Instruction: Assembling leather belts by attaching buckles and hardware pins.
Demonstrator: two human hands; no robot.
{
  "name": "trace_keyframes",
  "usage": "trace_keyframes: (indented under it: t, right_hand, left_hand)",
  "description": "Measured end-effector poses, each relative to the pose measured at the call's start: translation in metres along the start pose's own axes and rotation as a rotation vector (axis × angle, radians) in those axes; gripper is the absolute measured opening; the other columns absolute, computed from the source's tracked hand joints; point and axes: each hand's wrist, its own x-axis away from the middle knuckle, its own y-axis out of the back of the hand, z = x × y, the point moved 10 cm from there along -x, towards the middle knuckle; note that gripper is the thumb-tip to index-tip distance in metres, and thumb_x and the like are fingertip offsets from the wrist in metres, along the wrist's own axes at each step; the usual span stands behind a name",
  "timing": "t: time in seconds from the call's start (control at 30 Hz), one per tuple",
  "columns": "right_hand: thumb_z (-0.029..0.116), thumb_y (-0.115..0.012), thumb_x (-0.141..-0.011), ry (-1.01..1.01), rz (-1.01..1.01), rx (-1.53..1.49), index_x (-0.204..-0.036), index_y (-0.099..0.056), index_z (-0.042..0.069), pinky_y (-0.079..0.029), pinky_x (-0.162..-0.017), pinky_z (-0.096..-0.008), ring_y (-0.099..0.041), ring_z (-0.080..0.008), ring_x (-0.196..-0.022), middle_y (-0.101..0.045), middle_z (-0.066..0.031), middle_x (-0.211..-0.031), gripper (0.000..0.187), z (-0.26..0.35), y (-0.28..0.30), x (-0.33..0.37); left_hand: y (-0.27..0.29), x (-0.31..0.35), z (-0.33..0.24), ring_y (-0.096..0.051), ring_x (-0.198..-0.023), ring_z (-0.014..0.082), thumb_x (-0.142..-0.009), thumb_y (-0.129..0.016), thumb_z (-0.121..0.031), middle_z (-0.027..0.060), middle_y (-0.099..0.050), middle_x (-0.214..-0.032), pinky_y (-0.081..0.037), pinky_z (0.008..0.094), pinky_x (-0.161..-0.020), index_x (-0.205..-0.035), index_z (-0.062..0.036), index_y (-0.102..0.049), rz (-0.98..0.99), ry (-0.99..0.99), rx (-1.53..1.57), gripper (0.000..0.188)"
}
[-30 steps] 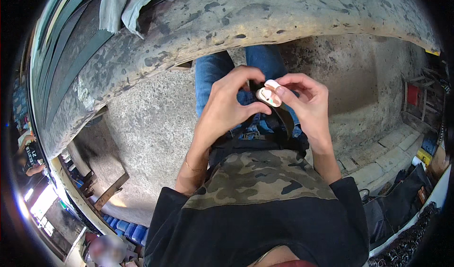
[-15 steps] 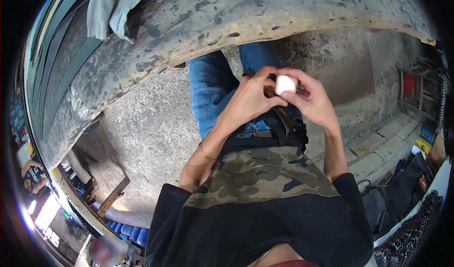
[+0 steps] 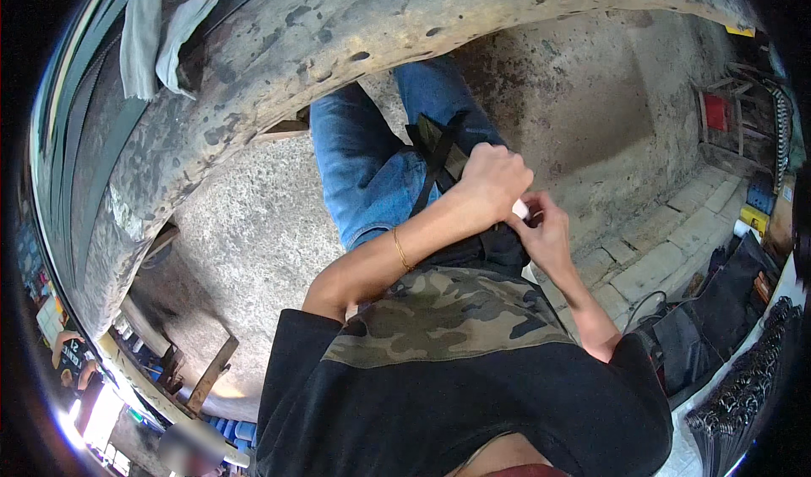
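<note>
My right hand (image 3: 545,234) is at my lap, its thumb and fingers closed on a small white rounded thing (image 3: 522,210) that is mostly hidden. Just beside it, my left hand (image 3: 498,183) is curled into a fist with its back toward me. What its fingers hold, if anything, is hidden beneath. Close to both hands, a black and olive strapped bag (image 3: 443,149) lies over my jeans, partly covered by my left forearm.
Ahead of my knees stretches a long, stained grey work surface (image 3: 279,88) with dark straps (image 3: 89,152) and grey cloth strips (image 3: 139,38) at its left. A wooden rack (image 3: 718,118) stands right. Black bags (image 3: 705,333) lie near my right elbow. A person (image 3: 74,354) is at far left.
Both hands have come lower toward my lap. My left hand has turned over into a fist, and the white thing, in plain view before, is now mostly covered. The view has shifted slightly.
</note>
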Motion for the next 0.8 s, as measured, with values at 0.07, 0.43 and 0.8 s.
trace_keyframes:
  t: [0.07, 0.43, 0.8]
  right_hand:
    - [0.023, -0.078, -0.079, 0.225, -0.051, 0.075, -0.101, -0.064, -0.002, -0.051, -0.075, -0.0339, -0.064, -0.0246, -0.086, -0.066, -0.0121, -0.096, 0.036, 0.015, 0.006, 0.002]
    - [0.012, -0.067, -0.081, 0.488, -0.255, 0.015, -0.096, -0.059, -0.002, -0.046, -0.074, -0.0441, -0.059, -0.0376, -0.09, -0.061, -0.0192, -0.097, 0.022, 0.003, -0.009, -0.029]
    - [0.018, -0.074, -0.076, 1.043, -0.136, -0.05, -0.105, -0.065, 0.002, -0.051, -0.079, -0.0409, -0.065, -0.0296, -0.087, -0.067, -0.0127, -0.094, 0.034, 0.159, 0.199, 0.089]
  left_hand:
    - [-0.003, 0.003, -0.008, -0.07, -0.078, 0.0295, -0.065, -0.077, -0.022, 0.0133, -0.069, -0.078, -0.053, 0.0409, -0.064, -0.074, -0.0074, -0.071, -0.026, -0.036, -0.031, 0.018]
    - [0.01, 0.008, -0.022, -0.068, -0.072, 0.035, -0.066, -0.07, -0.014, 0.0196, -0.066, -0.072, -0.052, 0.0436, -0.062, -0.069, -0.0019, -0.068, -0.235, -0.158, 0.001, 0.012]
    - [0.007, 0.035, 0.058, -0.066, -0.081, 0.0352, -0.085, -0.065, -0.032, 0.0163, -0.068, -0.086, -0.052, 0.0434, -0.07, -0.086, -0.0012, -0.068, -0.22, 0.229, 0.258, 0.031]
